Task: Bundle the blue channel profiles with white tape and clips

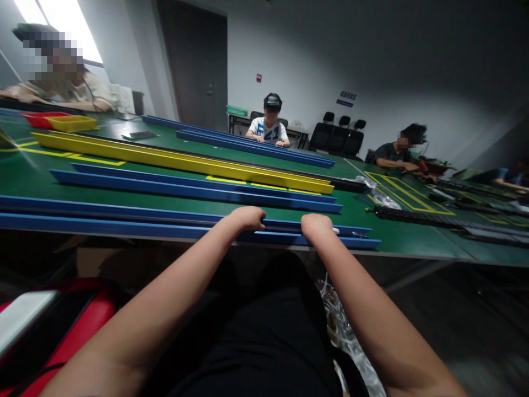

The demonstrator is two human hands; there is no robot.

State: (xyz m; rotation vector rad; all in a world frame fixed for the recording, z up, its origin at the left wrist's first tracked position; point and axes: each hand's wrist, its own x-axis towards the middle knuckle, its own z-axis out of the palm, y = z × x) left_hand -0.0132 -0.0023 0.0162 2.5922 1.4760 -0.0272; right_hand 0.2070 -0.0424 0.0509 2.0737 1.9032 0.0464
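Both my hands are over the near blue channel [144,223], a long rail along the table's front edge. My left hand [249,218] is closed above it, thumb and fingers curled inward; whatever is in its fingers cannot be made out. A short way to the right, my right hand [317,226] is curled like a fist at the same channel, its fingertips hidden behind the hand. Between the hands a dark strip [285,226] shows inside the channel. A small white piece [336,231] peeks out beside my right hand.
Beyond lie another blue channel [198,190], a yellow channel [182,160] and further blue rails [256,146] on the green table [425,237]. Clear plastic wrap [382,196] and black strips [417,215] lie to the right. Red and yellow trays [70,122] stand far left. Several people sit around.
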